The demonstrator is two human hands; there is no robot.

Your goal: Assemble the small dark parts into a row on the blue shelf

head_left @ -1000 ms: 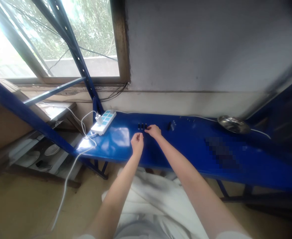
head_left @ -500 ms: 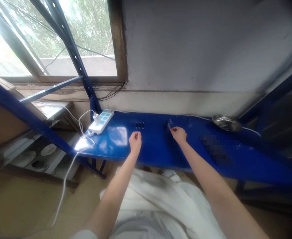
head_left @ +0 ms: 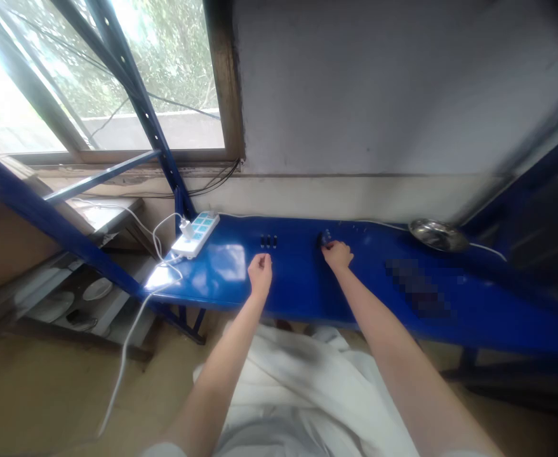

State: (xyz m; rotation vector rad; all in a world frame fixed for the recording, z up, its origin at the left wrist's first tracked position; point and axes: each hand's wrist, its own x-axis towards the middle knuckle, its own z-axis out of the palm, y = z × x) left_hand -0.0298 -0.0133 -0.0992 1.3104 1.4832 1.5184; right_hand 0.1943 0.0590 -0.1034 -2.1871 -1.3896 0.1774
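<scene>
My left hand (head_left: 260,274) hovers over the blue table with thumb and fingers pinched together; whatever is in the pinch, if anything, is too small to make out. Just beyond it, three short black cylinders (head_left: 268,242) with pale ends stand in a row. To the right, my right hand (head_left: 339,255) reaches down with its fingertips closed at a small cluster of dark and clear pieces (head_left: 325,237). The fingers partly cover that cluster, and I cannot tell which piece they grip.
A white power strip (head_left: 195,235) with a plugged-in charger lies at the left end of the blue table (head_left: 298,285). At the back right sits a shiny metal dish (head_left: 438,235). Tiny bits (head_left: 355,226) lie near the wall. A blurred dark patch (head_left: 416,285) covers the right side.
My right hand has moved slightly left and lower, closer in to the cluster of small pieces. My left hand stays pinched in nearly the same place. The view has shifted a little.
</scene>
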